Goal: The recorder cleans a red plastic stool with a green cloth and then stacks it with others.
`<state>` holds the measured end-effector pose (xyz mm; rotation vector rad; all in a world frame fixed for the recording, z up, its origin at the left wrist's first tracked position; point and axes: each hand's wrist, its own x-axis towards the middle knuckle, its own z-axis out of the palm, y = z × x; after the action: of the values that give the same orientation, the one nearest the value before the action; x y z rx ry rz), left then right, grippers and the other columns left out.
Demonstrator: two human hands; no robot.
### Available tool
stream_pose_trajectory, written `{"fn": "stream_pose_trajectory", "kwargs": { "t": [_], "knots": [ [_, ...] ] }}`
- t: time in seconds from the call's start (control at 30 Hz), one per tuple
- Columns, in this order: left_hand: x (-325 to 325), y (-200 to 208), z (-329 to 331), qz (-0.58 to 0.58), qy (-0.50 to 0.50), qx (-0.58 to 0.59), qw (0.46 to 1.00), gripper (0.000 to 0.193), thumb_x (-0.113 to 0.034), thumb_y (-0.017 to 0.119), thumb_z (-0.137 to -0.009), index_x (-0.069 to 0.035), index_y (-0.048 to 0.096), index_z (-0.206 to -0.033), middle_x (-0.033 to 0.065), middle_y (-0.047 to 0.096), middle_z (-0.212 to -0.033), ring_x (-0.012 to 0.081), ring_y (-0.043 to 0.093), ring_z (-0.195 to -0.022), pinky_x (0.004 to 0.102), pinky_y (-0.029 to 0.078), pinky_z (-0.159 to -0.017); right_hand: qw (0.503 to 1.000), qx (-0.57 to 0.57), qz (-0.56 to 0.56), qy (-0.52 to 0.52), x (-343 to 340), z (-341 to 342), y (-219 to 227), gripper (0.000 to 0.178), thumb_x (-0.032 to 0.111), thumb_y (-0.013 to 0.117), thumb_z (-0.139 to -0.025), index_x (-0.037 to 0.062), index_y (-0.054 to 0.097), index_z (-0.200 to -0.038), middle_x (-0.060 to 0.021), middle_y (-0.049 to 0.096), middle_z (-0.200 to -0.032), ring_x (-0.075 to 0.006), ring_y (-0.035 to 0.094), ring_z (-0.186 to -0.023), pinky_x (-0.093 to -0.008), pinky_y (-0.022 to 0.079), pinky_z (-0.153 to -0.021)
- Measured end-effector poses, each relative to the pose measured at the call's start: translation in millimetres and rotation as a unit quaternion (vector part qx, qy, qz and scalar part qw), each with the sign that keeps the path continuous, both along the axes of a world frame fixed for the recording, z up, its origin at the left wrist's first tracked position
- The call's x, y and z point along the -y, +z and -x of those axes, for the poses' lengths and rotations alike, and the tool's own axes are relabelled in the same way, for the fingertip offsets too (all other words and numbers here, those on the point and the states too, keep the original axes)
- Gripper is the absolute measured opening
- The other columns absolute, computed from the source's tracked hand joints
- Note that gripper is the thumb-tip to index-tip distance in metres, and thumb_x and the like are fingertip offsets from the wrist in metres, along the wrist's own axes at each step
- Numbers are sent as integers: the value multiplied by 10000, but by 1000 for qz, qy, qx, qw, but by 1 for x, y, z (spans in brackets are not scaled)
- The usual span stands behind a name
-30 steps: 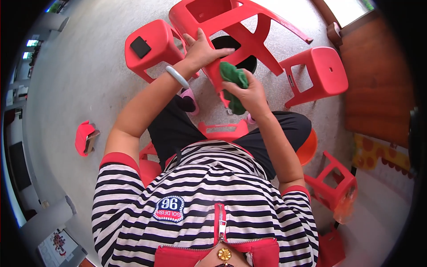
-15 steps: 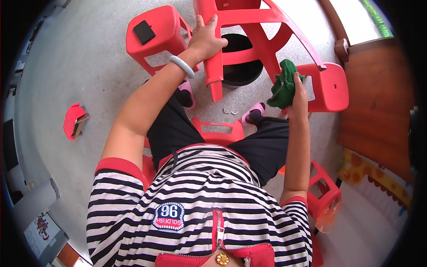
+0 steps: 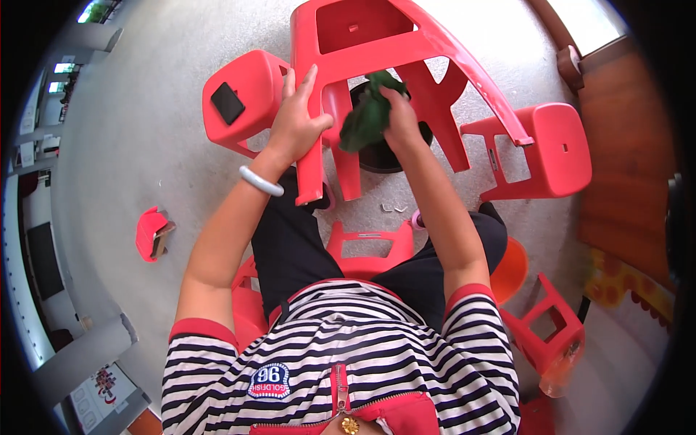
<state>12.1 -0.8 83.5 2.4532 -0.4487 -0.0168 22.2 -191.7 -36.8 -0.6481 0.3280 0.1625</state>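
A large red plastic stool (image 3: 366, 61) is tipped toward me, its hollow underside and legs showing. My left hand (image 3: 296, 122) grips one of its legs, fingers along the outer side and thumb across the front; a pale bangle circles that wrist. In my right hand (image 3: 402, 119) is a crumpled green cloth (image 3: 365, 122), slightly blurred, among the stool's legs. Below the cloth stands a round black basin (image 3: 384, 161) on the floor, partly hidden by the stool and my hand; its contents cannot be made out.
A black phone (image 3: 228, 103) lies on a red stool (image 3: 254, 69) at left. Another red stool (image 3: 567, 148) lies on the right, near brown wooden panelling (image 3: 631, 152). Closer in are an orange tub (image 3: 510, 270) and a red stool (image 3: 540, 330). A broken-looking red piece (image 3: 150, 232) is on the floor.
My right hand has brought the green cloth from the right stool leftward, in among the held stool's legs. The held stool and my left hand appear shifted left, and the view has moved somewhat.
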Motion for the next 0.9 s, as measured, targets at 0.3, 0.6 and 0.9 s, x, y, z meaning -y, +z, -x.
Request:
{"fn": "stream_pose_trajectory", "kwargs": {
  "t": [0.3,0.6,0.9],
  "knots": [
    [30,14,3,38,-9,-58,998,929,-35,639,-682,-119,316,-1550,270,112,-1617,344,129,-1523,382,268,-1163,751,15,660,11,-85,-87,-137,438,297,623,-871,118,572,-1268,-180,553,-1285,-423,552,-1116,-577,432,-842],
    [24,19,5,4,15,-50,999,950,-18,613,-651,-140,331,-1549,246,111,-1625,324,221,-1496,383,328,-1126,527,207,821,78,-78,39,-126,420,159,587,-806,179,613,-1225,-91,542,-1223,-337,551,-987,-458,446,-762],
    [19,4,-1,50,16,-52,997,902,37,605,-700,-141,341,-1543,260,107,-1604,220,610,-1127,303,562,-779,656,170,714,175,-62,155,-132,361,123,691,-741,118,646,-1099,-130,544,-1128,-386,592,-885,-473,518,-776]
  ]
}}
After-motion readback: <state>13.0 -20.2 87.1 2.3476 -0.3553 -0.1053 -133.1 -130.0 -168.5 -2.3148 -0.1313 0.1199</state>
